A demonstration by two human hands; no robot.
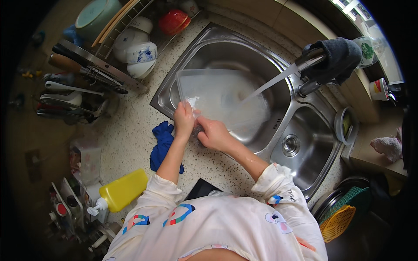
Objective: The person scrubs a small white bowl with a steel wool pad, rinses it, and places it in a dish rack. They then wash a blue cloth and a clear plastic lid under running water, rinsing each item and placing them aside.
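Observation:
A translucent plastic tray or lid (209, 93) with a raised rim lies tilted over the large steel sink basin (225, 53). My left hand (184, 121) grips its near left corner. Close against that corner, my right hand (214, 133) has its fingers bent beside the left fingertips; whether it pinches the rim is hidden. Water (271, 83) runs from the faucet (310, 62) onto the plastic. A dark grey cloth (341, 60) hangs over the faucet. On the counter by my left forearm lies a crumpled blue cloth (162, 146).
A small basin (305, 140) adjoins on the right, with a plastic bowl (346, 125) at its rim. Dish racks with bowls (142, 53) and knives (70, 63) stand left. A yellow pump bottle (124, 191) is near my left elbow. Colanders (338, 223) sit at the lower right.

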